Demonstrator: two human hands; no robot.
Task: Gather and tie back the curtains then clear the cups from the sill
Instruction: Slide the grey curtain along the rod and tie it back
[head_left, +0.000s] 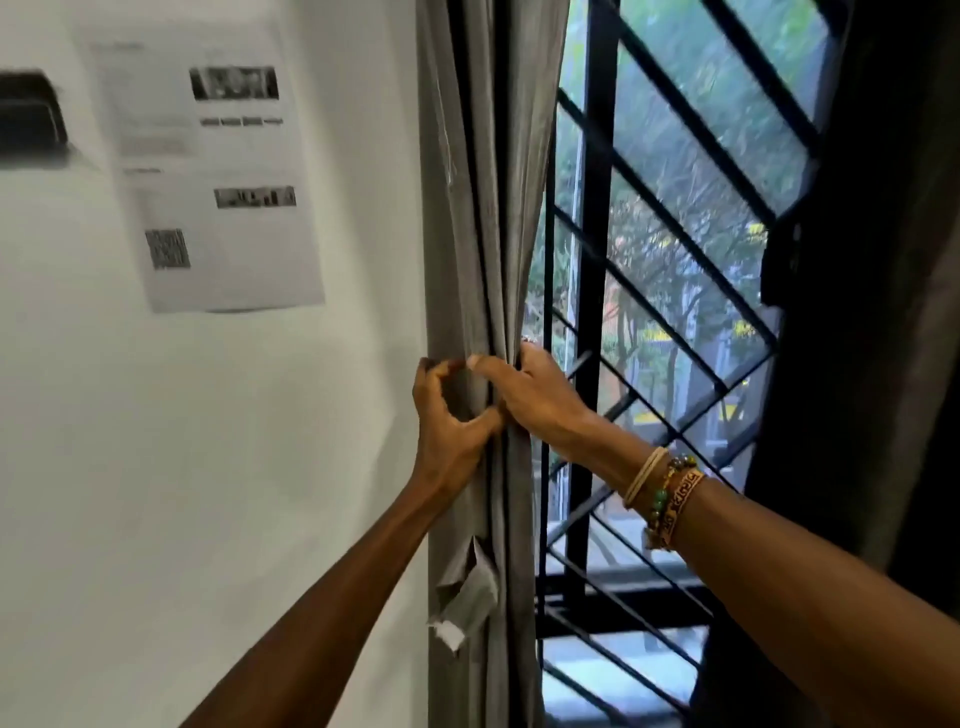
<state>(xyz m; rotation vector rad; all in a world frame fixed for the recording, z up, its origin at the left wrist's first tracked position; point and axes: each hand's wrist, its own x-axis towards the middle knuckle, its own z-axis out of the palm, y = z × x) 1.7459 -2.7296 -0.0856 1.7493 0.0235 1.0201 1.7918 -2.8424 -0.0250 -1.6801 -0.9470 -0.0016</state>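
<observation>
The left hand (451, 426) and right hand (537, 402) both curl their fingers round the bunched grey fabric curtain (483, 208) (hanging from 12 to 6 o'clock), with the black metal window grille (675, 291) at 3 o'clock.

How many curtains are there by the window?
2. A grey curtain hangs left of the window, bunched in the left hand and right hand. A dark curtain hangs on the right side, partly cut off by the picture's edge.
</observation>
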